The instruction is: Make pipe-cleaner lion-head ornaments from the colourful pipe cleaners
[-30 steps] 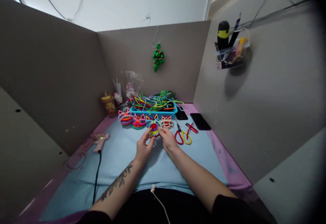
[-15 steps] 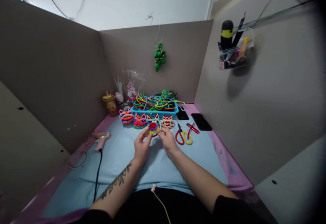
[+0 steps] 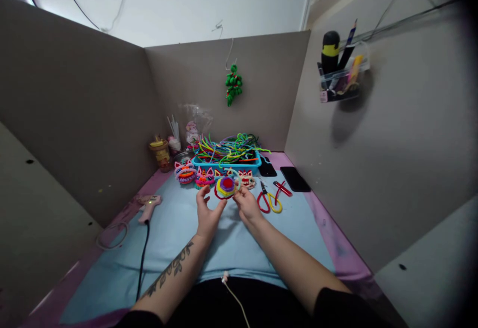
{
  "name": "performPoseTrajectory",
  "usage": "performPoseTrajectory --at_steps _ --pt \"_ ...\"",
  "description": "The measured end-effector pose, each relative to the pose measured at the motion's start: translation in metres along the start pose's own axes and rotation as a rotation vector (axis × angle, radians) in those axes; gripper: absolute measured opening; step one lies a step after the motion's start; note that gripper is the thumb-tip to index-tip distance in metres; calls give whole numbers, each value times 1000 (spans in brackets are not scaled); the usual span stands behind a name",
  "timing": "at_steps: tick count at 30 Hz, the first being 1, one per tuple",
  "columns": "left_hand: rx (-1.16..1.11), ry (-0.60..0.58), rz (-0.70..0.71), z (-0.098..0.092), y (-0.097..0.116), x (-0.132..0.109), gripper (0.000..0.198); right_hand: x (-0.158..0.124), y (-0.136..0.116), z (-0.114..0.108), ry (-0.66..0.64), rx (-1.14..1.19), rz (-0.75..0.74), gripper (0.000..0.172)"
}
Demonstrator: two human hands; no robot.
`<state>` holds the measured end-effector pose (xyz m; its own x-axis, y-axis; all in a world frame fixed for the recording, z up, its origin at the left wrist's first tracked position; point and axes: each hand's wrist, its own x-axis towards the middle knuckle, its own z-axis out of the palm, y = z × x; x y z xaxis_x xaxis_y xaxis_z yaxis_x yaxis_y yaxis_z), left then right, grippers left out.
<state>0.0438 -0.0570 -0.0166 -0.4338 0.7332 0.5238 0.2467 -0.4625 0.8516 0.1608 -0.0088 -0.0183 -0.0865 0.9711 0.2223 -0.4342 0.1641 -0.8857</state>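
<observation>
My right hand pinches the right edge of a round pipe-cleaner piece above the cloth. The piece has a red middle, purple and yellow rings and a dark red outer edge; a pale strand curves over its upper right. Just left of it, my left hand has its thumb and fingers apart; the thumb tip is close to the lower edge, and I cannot tell if it touches. Behind the piece sit several pipe-cleaner animal heads, among them a pink one and a cream-and-red one. The piece partly hides one head.
A blue tray heaped with pipe cleaners stands at the back. Scissors, a red-handled tool and a black phone lie right. A pink glue gun with a cord lies left. Partition walls enclose three sides.
My left hand has let go of the piece and spread its fingers. The piece has turned, its coloured face showing more fully, while my right hand keeps its hold.
</observation>
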Motion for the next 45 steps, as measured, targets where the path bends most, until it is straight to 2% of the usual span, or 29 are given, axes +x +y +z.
performPoseTrajectory --at_steps 2,4,9,15,19,27,30,32,35,40,45 --pt "-159 -104 -105 2 1 2 65 1 1 1 -16 51 -4 29" --pt "-287 -157 -165 3 2 3 67 0 2 2 -37 89 6 30" --pt "-344 -75 -185 3 2 4 78 -1 3 4 -28 123 61 35" --pt "-470 -240 -335 3 -1 8 80 -1 -1 4 -55 90 56 43" --pt "-473 -260 -326 3 0 8 85 0 -1 4 -58 111 78 43" --pt "-356 -235 -276 2 1 7 84 -5 0 2 -168 68 72 41" --pt "-383 -249 -234 2 3 8 84 -3 0 1 -147 75 68 41" --pt "-422 -240 -221 1 4 8 76 0 0 -1 -118 86 60 41" --pt "-492 -205 -287 -3 3 11 61 4 -1 -3 -110 106 43 39" --pt "-584 -137 -369 -8 -3 16 60 3 -6 -3 -130 56 26 37" --pt "-495 -127 -354 -7 -6 16 51 3 -3 -4 -124 25 -2 37"
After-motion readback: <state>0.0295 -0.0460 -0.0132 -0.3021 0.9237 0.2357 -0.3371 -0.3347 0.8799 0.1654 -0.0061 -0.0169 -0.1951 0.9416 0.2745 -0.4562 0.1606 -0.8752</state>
